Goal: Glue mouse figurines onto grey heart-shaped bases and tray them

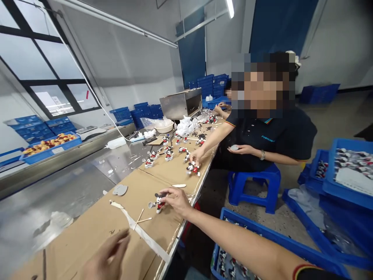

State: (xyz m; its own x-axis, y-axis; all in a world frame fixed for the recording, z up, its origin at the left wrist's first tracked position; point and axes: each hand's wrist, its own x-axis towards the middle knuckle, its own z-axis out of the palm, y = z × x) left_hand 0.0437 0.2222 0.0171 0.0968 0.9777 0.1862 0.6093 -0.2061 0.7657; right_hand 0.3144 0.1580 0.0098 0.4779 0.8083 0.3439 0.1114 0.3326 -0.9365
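Observation:
My right hand [175,200] reaches out over the cardboard sheet [96,229] on the table and grips a small mouse figurine [159,202] in red shorts, which stands on the cardboard. My left hand [108,256] hovers blurred near the bottom edge, fingers loosely curled, holding nothing that I can see. Two thin wooden sticks [141,217] and a strip of white tape [142,233] lie between my hands. A grey flat piece [120,189] rests further left.
A seated co-worker [271,132] on a blue stool [256,186] handles figurines [192,168] among several more [169,153] on the cardboard. Blue crates [349,171] with parts stand on the floor at right and below me. A metal box [181,103] stands at the table's far end.

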